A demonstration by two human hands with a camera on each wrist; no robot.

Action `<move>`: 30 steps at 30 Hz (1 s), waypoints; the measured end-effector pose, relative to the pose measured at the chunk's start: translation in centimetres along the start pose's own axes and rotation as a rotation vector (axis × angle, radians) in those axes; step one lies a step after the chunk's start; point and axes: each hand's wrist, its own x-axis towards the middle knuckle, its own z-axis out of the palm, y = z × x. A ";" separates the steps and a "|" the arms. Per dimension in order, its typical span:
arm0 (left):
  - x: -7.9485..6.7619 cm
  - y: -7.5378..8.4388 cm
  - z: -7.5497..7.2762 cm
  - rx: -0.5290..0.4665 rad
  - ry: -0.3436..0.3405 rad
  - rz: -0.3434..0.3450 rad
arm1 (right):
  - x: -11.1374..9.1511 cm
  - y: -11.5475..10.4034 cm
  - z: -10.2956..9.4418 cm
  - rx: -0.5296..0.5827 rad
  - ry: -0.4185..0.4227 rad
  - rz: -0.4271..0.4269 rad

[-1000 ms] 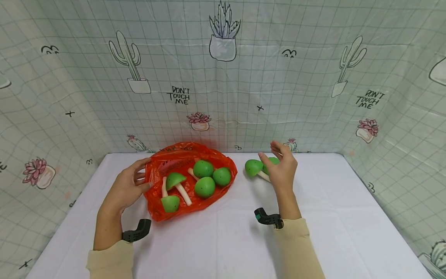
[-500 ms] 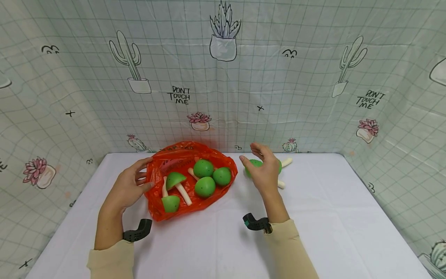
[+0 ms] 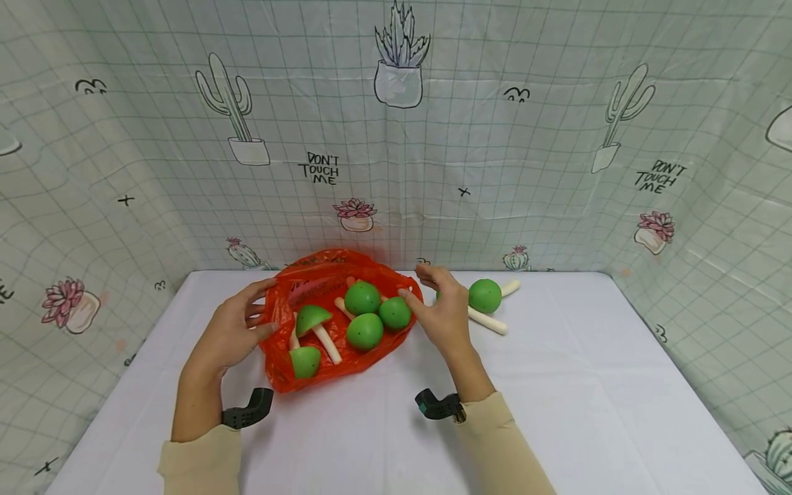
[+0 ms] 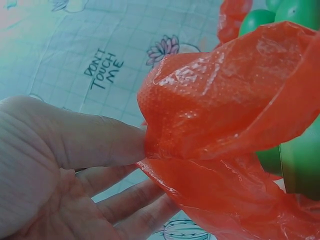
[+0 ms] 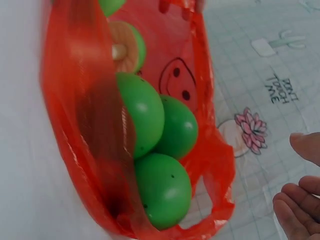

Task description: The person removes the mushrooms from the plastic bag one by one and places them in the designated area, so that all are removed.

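A red plastic bag (image 3: 340,368) lies open toward me on the table in the head view, with several green-capped toy mushrooms (image 3: 365,331) inside. My left hand (image 3: 232,330) pinches the bag's left rim between thumb and fingers; the left wrist view shows the thumb (image 4: 105,140) against the red film. Beside the bag's right rim is my right hand (image 3: 442,309), its thumb and fingers spread apart around nothing. The right wrist view has its fingers (image 5: 300,205) apart from the bag's handle loop (image 5: 225,200).
Right of my right hand lies a green-capped mushroom (image 3: 485,295) with a pale stem. Another mushroom's stem (image 3: 487,321) shows near it, its cap mostly hidden behind the hand. A patterned cloth (image 3: 396,172) hangs behind the white table (image 3: 557,399).
My right hand has moved left, from over the loose mushrooms to the bag's right rim, uncovering one of those mushrooms. My left hand keeps its hold on the bag.
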 end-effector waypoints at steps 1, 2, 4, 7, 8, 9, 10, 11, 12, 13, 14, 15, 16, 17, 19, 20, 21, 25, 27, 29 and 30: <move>0.0 0.0 0.0 -0.003 -0.001 0.001 | -0.1 0.0 0.2 0.003 -0.009 0.004; 0.0 0.0 0.0 -0.004 -0.002 0.000 | -0.1 0.0 0.3 0.007 -0.019 0.009; 0.1 0.0 0.1 -0.006 -0.002 0.004 | -0.3 0.0 0.7 0.004 -0.035 0.018; 0.1 0.0 0.2 -0.009 -0.002 0.015 | -0.4 -0.1 1.2 -0.001 -0.055 0.030; 0.1 -0.1 0.2 -0.010 -0.001 0.019 | -0.5 -0.1 1.4 -0.004 -0.060 0.030; 0.1 -0.1 0.2 -0.010 -0.001 0.024 | -0.6 -0.1 1.6 -0.006 -0.065 0.029; 0.1 -0.1 0.2 -0.010 -0.001 0.028 | -0.6 -0.1 1.8 -0.008 -0.070 0.029; 0.1 -0.1 0.2 -0.010 -0.001 0.032 | -0.7 -0.2 2.0 -0.011 -0.075 0.029; 0.1 -0.1 0.2 -0.009 -0.001 0.036 | -0.8 -0.3 2.2 -0.017 -0.080 0.027; 0.1 -0.1 0.2 -0.008 -0.001 0.039 | -0.8 -0.3 2.4 -0.023 -0.088 0.027; 0.1 -0.1 0.2 -0.008 -0.001 0.039 | -0.9 -0.4 2.5 -0.031 -0.096 0.029; 0.1 0.0 0.2 -0.007 -0.001 0.040 | -1.0 -0.4 2.7 -0.043 -0.105 0.031; 0.1 0.0 0.1 -0.007 0.001 0.040 | -1.0 -0.5 2.9 -0.052 -0.115 0.034; 0.0 0.0 0.0 -0.007 0.003 0.040 | -1.0 -0.6 3.1 -0.060 -0.125 0.034; 0.0 0.0 -0.1 -0.010 0.005 0.037 | -1.1 -0.6 3.5 -0.073 -0.148 0.041; 0.0 0.0 -0.1 -0.014 0.004 0.035 | -1.1 -0.6 3.7 -0.081 -0.157 0.047; 0.0 0.0 -0.1 -0.017 0.003 0.033 | -1.1 -0.6 3.8 -0.087 -0.164 0.053; 0.2 0.1 0.1 -0.044 -0.012 0.016 | -1.5 -0.4 4.2 -0.114 -0.183 0.091; 0.2 0.1 0.2 -0.048 -0.014 0.006 | -1.6 -0.3 4.5 -0.117 -0.191 0.109; 0.1 0.1 0.2 -0.045 -0.011 -0.002 | -1.7 -0.2 4.8 -0.111 -0.200 0.122; 0.1 0.0 0.1 -0.041 -0.008 -0.005 | -1.7 -0.2 5.0 -0.107 -0.204 0.125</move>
